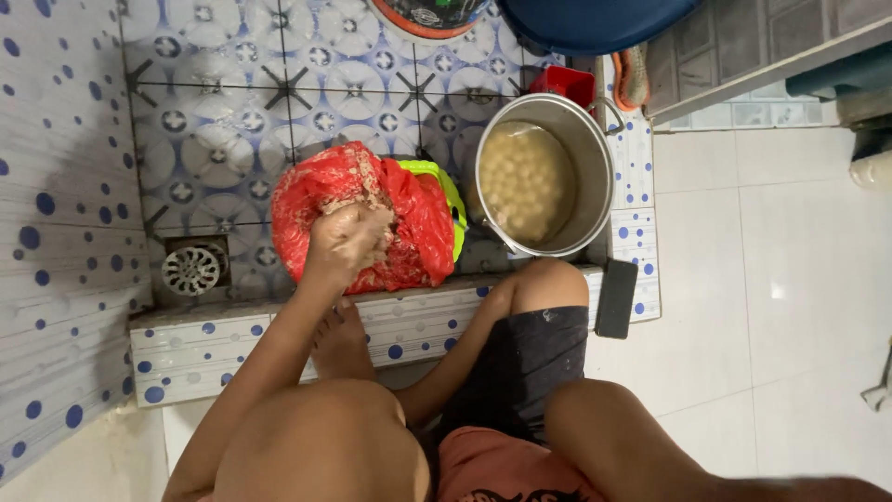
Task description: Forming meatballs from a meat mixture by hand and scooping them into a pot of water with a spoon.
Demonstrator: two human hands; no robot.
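Observation:
My left hand (348,237) reaches down into a red plastic bag (418,232) that lines a green basket (452,191) on the patterned tile floor. Its fingers are closed around a lump of pale brownish paste from the bag. Just right of the bag stands a steel pot (595,177) holding several pale round balls (525,181) in cloudy water. My right hand is out of sight. My bare foot (339,344) rests against the low tiled ledge (204,344), and my bent knee (548,284) sits close to the pot.
A round metal floor drain (190,270) lies left of the bag. A blue tub (595,19) and a small red container (565,84) stand behind the pot. A dark flat object (616,297) leans on the ledge's right end, beside white floor tiles (762,279).

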